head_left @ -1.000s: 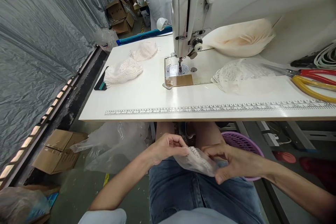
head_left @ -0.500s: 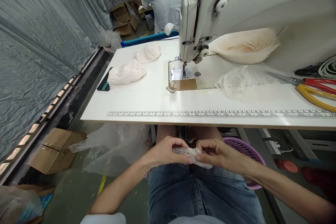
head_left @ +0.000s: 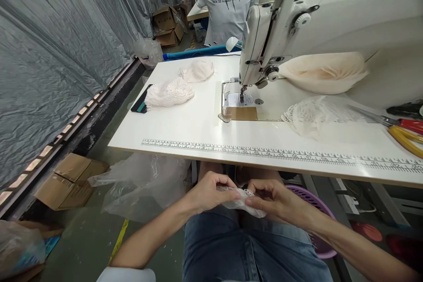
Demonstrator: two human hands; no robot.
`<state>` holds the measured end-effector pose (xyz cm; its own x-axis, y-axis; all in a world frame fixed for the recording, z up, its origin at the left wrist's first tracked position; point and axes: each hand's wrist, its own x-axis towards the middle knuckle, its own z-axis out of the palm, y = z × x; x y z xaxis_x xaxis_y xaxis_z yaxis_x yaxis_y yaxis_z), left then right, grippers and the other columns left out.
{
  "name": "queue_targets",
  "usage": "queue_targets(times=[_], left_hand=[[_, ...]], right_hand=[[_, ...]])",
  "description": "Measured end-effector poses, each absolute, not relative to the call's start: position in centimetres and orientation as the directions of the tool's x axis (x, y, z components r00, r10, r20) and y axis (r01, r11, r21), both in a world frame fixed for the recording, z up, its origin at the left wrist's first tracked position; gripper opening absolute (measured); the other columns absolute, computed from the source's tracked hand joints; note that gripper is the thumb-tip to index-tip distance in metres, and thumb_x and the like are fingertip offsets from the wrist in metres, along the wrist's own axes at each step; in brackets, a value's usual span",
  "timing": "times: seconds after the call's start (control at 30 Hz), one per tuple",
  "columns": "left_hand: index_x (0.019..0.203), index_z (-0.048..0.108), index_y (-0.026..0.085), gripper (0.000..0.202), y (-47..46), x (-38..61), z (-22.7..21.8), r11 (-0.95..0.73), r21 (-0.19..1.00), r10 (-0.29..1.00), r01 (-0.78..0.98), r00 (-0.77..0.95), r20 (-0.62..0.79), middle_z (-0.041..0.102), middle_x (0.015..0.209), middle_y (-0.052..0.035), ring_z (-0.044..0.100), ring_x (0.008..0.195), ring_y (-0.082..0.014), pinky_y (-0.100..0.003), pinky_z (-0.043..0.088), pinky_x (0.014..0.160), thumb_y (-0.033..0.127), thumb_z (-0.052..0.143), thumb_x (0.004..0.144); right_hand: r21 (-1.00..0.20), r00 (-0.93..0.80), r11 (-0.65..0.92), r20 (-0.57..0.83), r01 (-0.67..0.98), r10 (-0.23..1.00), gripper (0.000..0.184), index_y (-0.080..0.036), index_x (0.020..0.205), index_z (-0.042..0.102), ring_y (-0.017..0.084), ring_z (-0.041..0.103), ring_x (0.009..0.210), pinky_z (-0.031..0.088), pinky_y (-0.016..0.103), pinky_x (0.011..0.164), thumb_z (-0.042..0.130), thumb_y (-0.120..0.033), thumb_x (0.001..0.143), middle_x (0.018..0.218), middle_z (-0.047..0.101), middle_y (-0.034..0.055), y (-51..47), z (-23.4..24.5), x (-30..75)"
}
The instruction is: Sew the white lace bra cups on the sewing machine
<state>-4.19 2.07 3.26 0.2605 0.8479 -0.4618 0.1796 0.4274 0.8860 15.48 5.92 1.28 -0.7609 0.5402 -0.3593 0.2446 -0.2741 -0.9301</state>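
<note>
Over my lap, below the table's front edge, both hands pinch a small piece of white lace fabric (head_left: 243, 202). My left hand (head_left: 211, 191) grips its left end between thumb and fingers. My right hand (head_left: 272, 198) has hold of the other end, the thumb lying on top. Part of the lace is hidden behind the fingers. Beyond the hands stands a white sewing machine (head_left: 264, 39), its presser foot (head_left: 243, 94) above the metal needle plate. More white lace (head_left: 313, 114) lies on the table to the right of the needle plate.
On the white table (head_left: 185, 130) lie lace pieces (head_left: 170, 93) at left, a cream fabric bundle (head_left: 327, 70) behind the machine's needle and scissors (head_left: 405, 134) at right. A purple basket (head_left: 325, 246) stands below. Another person (head_left: 228, 4) is beyond the table. Cardboard boxes (head_left: 71, 180) sit on the floor.
The view has shifted and tilted, so the table and machine appear further right and slightly lower. Both hands still hold the lace over the lap, its angle slightly changed.
</note>
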Motion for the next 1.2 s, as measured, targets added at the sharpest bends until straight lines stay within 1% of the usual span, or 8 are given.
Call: queue_targets(times=[0.17,0.27,0.47,0.6,0.8,0.93,1.07,1.2], left_hand=[[0.072,0.067,0.009,0.018,2.4,-4.7,4.9,0.404,0.894,0.862,0.193,0.245,-0.443,0.059,0.066,-0.0023,0.048,0.061,-0.0100,-0.020,0.037,0.056,0.027,0.068,0.069],[0.073,0.068,0.009,0.018,2.5,-4.8,5.1,0.379,0.898,0.873,0.226,0.235,-0.427,0.059,0.067,-0.0022,0.049,0.062,-0.0104,-0.021,0.037,0.058,0.027,0.068,0.069],[0.074,0.069,0.009,0.021,2.5,-4.6,4.5,0.414,0.887,0.866,0.207,0.210,-0.453,0.058,0.063,-0.0014,0.047,0.060,-0.0094,-0.020,0.036,0.056,0.029,0.069,0.068],[0.074,0.069,0.009,0.021,2.4,-4.5,4.5,0.428,0.881,0.862,0.199,0.204,-0.465,0.058,0.065,-0.0018,0.047,0.060,-0.0094,-0.020,0.036,0.055,0.030,0.069,0.068],[0.078,0.070,0.010,0.027,2.3,-4.6,4.5,0.419,0.886,0.862,0.200,0.220,-0.457,0.058,0.064,-0.0025,0.047,0.059,-0.0097,-0.021,0.037,0.055,0.035,0.069,0.070],[0.076,0.070,0.009,0.025,2.3,-4.6,4.4,0.425,0.885,0.862,0.191,0.213,-0.460,0.060,0.066,-0.0033,0.049,0.061,-0.0100,-0.021,0.038,0.057,0.033,0.070,0.069],[0.076,0.071,0.010,0.025,2.3,-4.5,4.2,0.449,0.876,0.856,0.175,0.199,-0.478,0.061,0.066,-0.0032,0.049,0.060,-0.0099,-0.021,0.037,0.056,0.034,0.071,0.068],[0.075,0.071,0.010,0.026,2.3,-4.4,4.2,0.449,0.875,0.858,0.180,0.185,-0.479,0.062,0.066,-0.0032,0.049,0.059,-0.0101,-0.021,0.037,0.055,0.034,0.072,0.066]], right_hand=[[-0.947,-0.786,-0.204,-0.319,0.247,0.530,0.040,-0.017,0.066,0.048,0.010,0.038,0.057,0.029,0.024,0.053,0.062,-0.053,0.076,0.060,0.043,-0.0036,6.6,2.4,14.7],[-0.950,-0.792,-0.165,-0.313,0.266,0.525,0.037,-0.017,0.071,0.050,0.011,0.041,0.060,0.031,0.024,0.055,0.061,-0.051,0.078,0.063,0.045,-0.0028,6.7,2.6,14.5],[-0.962,-0.698,0.033,-0.174,0.273,0.695,0.025,-0.021,0.088,0.048,0.012,0.041,0.063,0.034,0.024,0.056,0.057,-0.044,0.085,0.072,0.048,-0.0024,5.7,1.6,15.0],[-0.952,-0.711,0.140,-0.100,0.271,0.696,0.020,-0.022,0.087,0.051,0.013,0.045,0.067,0.035,0.025,0.058,0.052,-0.042,0.089,0.077,0.052,-0.0006,5.3,1.4,15.3],[-0.927,-0.678,0.156,-0.127,0.340,0.724,0.021,-0.023,0.092,0.050,0.013,0.046,0.063,0.035,0.024,0.056,0.052,-0.043,0.089,0.073,0.052,-0.0016,5.2,1.2,15.2],[-0.936,-0.701,0.205,-0.058,0.285,0.711,0.018,-0.022,0.087,0.054,0.013,0.050,0.068,0.038,0.025,0.059,0.049,-0.038,0.091,0.079,0.056,0.0008,5.3,1.0,15.1],[-0.941,-0.693,0.259,0.039,0.217,0.720,0.017,-0.021,0.084,0.056,0.013,0.050,0.068,0.038,0.024,0.058,0.048,-0.033,0.092,0.079,0.055,0.0016,5.3,0.9,15.1],[-0.938,-0.706,0.289,0.074,0.190,0.704,0.019,-0.020,0.081,0.056,0.013,0.051,0.069,0.039,0.024,0.059,0.045,-0.030,0.094,0.080,0.055,0.0027,5.3,0.8,15.3]])
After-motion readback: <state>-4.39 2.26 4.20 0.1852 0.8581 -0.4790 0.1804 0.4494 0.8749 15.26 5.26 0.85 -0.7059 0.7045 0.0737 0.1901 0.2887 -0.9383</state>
